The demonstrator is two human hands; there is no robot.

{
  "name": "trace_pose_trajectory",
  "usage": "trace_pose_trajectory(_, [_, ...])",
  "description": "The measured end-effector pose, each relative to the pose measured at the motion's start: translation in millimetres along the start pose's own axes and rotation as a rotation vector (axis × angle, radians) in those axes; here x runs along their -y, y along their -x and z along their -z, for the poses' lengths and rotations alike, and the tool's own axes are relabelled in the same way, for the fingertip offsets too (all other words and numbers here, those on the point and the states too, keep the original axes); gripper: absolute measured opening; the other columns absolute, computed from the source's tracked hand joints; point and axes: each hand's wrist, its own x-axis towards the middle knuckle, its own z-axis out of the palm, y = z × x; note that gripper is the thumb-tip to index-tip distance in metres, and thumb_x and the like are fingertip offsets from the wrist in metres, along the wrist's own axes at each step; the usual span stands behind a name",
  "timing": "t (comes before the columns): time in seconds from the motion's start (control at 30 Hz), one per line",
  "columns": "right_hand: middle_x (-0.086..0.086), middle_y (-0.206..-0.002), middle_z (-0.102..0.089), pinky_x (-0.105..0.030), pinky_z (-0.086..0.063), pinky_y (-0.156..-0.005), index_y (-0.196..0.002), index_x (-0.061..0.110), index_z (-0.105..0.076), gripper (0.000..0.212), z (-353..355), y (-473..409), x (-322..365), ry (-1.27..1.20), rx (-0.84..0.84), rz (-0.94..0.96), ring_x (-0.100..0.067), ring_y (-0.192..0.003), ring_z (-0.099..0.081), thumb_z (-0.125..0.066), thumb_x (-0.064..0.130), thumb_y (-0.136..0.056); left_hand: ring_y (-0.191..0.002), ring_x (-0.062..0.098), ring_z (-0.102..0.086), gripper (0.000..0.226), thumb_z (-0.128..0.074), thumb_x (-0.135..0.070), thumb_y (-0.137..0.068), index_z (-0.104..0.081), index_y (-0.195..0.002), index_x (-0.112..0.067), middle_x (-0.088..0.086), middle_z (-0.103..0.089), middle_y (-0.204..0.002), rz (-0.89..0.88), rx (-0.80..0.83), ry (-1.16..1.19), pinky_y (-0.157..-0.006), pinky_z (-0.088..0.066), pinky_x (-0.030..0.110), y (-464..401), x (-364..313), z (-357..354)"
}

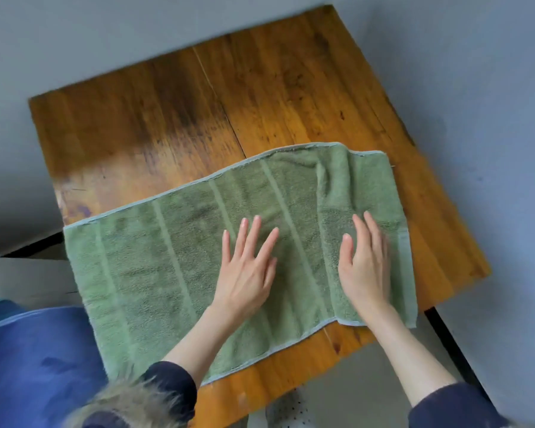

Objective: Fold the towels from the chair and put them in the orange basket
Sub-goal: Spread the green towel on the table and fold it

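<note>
A green towel point(167, 261) with pale stripes lies spread lengthwise across the near part of the wooden table point(173, 118). Its left end hangs past the table's left edge. Both my hands lie flat on it, fingers straight. My left hand point(247, 270) presses near the towel's middle. My right hand point(365, 261) presses near the right end, where the cloth has a small ridge. No basket or chair is in view.
A blue cloth point(37, 359) lies at the lower left beside the table. Grey floor surrounds the table. A black table leg point(451, 344) shows at the lower right. The far half of the tabletop is bare wood.
</note>
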Motion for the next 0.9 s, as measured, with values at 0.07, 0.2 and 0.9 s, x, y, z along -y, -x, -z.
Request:
trace_pose_trajectory(0.07, [-0.007,-0.153,-0.024,-0.037,-0.020,-0.114,-0.144,0.012,-0.028,0.049,9.6,-3.6,-29.0,-0.083,0.099,-0.123,-0.020,-0.140,-0.022,-0.028,0.031,-0.100,-0.141,0.035,-0.017,0.050,-0.026,-0.037,-0.096,-0.033,-0.142,-0.022,0.013,-0.024,-0.153,-0.096,0.034,-0.031,-0.110,-0.009,0.058,-12.4,-29.6,-9.3])
trace_pose_trajectory(0.2, [-0.004,-0.156,-0.014,-0.029,-0.010,-0.115,-0.148,0.014,-0.019,0.054,19.2,-12.2,-78.1,0.055,0.266,-0.071,-0.015,-0.143,-0.011,-0.020,0.037,-0.099,-0.142,0.032,-0.017,0.049,-0.025,-0.038,-0.096,-0.033,-0.142,-0.024,0.012,-0.025,-0.152,-0.127,0.077,-0.045,-0.111,-0.015,0.059,-33.6,-63.6,-27.7])
trace_pose_trajectory(0.9, [-0.005,-0.158,0.000,-0.045,0.008,-0.115,-0.149,0.023,-0.013,0.055,54.8,-126.7,-134.9,0.290,0.131,0.102,-0.021,-0.145,0.003,-0.025,0.043,-0.099,-0.144,0.030,-0.009,0.055,-0.023,-0.051,-0.094,-0.020,-0.146,-0.032,0.008,-0.016,-0.155,-0.185,0.068,-0.253,-0.112,-0.005,0.059,-71.4,-102.3,-45.1])
